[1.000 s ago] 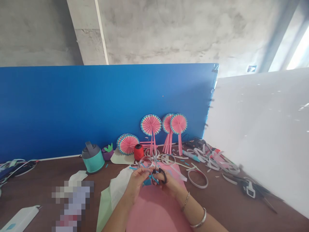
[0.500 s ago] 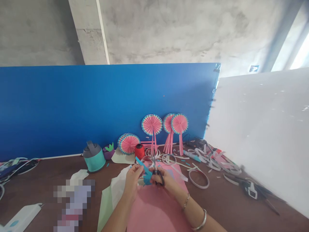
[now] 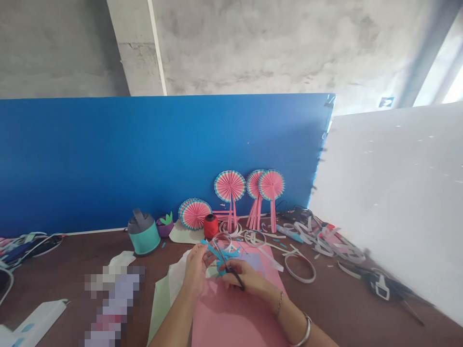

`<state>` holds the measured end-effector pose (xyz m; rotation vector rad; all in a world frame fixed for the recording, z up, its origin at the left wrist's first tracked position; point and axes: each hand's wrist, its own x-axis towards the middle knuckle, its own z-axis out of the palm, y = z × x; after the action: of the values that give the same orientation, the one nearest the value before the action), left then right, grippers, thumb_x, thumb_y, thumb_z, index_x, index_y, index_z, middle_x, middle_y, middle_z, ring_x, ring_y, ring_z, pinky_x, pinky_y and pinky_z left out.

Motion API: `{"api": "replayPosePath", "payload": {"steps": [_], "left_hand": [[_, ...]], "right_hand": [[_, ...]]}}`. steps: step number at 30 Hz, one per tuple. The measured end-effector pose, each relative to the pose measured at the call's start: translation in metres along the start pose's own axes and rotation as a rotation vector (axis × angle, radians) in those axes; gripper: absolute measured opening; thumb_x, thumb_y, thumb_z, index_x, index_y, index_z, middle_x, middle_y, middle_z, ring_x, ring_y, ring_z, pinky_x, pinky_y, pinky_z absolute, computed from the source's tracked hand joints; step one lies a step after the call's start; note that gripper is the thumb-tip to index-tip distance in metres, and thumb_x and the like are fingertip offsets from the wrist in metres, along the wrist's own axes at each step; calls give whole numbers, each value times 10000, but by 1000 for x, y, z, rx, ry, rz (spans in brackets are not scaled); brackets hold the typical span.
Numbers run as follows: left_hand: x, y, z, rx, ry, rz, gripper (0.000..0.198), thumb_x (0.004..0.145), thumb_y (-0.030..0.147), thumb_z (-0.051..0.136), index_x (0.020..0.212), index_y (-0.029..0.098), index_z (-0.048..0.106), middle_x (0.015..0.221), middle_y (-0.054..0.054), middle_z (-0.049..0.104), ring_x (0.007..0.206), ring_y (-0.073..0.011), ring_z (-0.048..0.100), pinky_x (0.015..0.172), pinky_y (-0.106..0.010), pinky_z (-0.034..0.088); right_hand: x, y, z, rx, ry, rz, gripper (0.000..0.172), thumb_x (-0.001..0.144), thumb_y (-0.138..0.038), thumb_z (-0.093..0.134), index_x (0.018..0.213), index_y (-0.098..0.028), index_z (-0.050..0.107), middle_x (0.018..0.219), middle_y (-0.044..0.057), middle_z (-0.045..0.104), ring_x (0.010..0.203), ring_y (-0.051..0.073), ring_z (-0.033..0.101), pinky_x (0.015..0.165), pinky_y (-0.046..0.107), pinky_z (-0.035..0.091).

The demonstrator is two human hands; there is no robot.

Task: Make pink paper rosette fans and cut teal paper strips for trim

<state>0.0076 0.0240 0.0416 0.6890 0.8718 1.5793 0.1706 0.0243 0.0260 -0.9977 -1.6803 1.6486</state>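
Note:
Between the fingers of my left hand [image 3: 196,267] is a blue paper strip [image 3: 205,242]. My right hand [image 3: 246,277] grips a pair of scissors [image 3: 236,276] by their black handles, and the blades point up and left against the blue paper. Whether the blades are fully closed I cannot make out. More cut blue paper [image 3: 221,264] lies in a small heap just under both hands. Beneath everything is a large sheet of pink paper [image 3: 235,313].
Pleated pink paper fans [image 3: 230,186] lean on the blue partition [image 3: 162,159]. A red thread spool [image 3: 211,226], a teal pot-like container [image 3: 144,237] and tape rolls [image 3: 300,268] stand nearby. Paper strips clutter the right; white and green sheets [image 3: 159,299] lie left.
The scissors have swung from upright to leaning left, with their blades now at the blue strip. My right hand has turned with them, while my left hand stays nearly in place.

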Motion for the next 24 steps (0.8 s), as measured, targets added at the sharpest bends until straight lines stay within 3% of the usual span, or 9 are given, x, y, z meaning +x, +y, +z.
{"api": "replayPosePath", "payload": {"steps": [6,24], "left_hand": [[-1,4,0,2,43,-5,260,588,330,749,668,193,543,682,12,685,618,-138,631,639,-270,515],[3,3,-6,28,57,-10,279,595,338,759,670,186,537,729,-15,700,621,-141,637,619,-277,530]], "right_hand": [[-5,-7,-1,46,-64,-4,322,674,-480,728,861,-237,632,599,-31,595,515,121,493,498,231,318],[-6,-6,-2,-5,-66,5,191,736,-369,685,854,-220,664,582,-33,586,519,107,471,501,222,313]]}}
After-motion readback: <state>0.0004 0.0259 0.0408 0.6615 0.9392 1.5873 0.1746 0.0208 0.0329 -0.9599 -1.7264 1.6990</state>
